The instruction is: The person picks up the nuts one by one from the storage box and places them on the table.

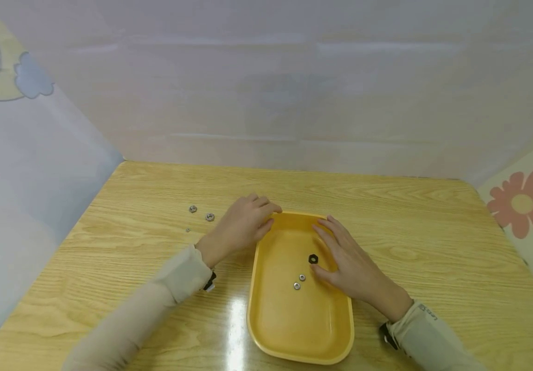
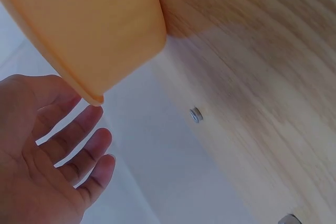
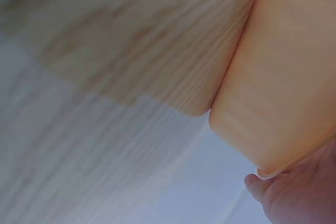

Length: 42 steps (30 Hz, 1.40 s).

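Observation:
A yellow tray [image 1: 301,324] stands lengthwise on the table. Inside lie a black hex nut [image 1: 313,259] and two small silver nuts, one [image 1: 302,277] just behind the other [image 1: 296,286]. At the tray's far left corner is my left hand [image 1: 243,221]; in the left wrist view its fingers [image 2: 86,150] are loosely bent, the foremost by the rim. My right hand [image 1: 352,260] lies over the right rim, thumb above the inside near the black nut, fingers spread toward the far right corner. The right wrist view shows only part of this hand [image 3: 302,195] beyond the rim.
Left of the tray, on the wood-grain table [image 1: 155,288], lie two larger silver nuts, one [image 1: 193,208] farther left than the other [image 1: 210,217], and a tiny nut [image 1: 188,230]. A pale wall covering [image 1: 285,103] rises behind the table's far edge.

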{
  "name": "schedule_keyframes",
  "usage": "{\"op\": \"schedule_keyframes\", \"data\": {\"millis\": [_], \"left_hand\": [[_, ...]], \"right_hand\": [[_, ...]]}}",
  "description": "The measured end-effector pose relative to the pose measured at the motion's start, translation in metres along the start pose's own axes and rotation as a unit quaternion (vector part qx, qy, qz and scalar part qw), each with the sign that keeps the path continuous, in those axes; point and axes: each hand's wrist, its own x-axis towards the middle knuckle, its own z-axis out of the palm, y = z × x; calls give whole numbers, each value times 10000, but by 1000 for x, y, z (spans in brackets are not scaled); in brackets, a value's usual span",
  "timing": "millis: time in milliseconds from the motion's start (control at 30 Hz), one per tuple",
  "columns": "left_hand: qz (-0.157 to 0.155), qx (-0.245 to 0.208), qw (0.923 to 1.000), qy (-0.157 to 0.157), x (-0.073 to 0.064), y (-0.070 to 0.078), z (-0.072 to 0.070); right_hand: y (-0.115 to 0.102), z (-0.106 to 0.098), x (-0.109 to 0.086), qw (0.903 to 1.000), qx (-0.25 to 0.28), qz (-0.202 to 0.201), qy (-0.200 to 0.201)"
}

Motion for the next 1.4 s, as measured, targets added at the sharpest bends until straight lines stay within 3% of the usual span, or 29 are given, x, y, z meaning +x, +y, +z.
{"op": "schedule_keyframes", "data": {"millis": [633, 967, 1133, 1400], "left_hand": [[397, 109, 9989, 215, -15, 27, 10], [-124, 35, 9986, -508, -21, 41, 17], [-149, 275, 9983, -487, -23, 46, 21], [-270, 300, 9978, -518, -24, 48, 27]], "right_hand": [[-1, -1, 1, 10000, 17, 37, -77], [1, 0, 1, 10000, -55, -41, -19], [0, 0, 1, 9999, -114, -93, 20], [-1, -1, 1, 9997, -115, -201, 44]]}}
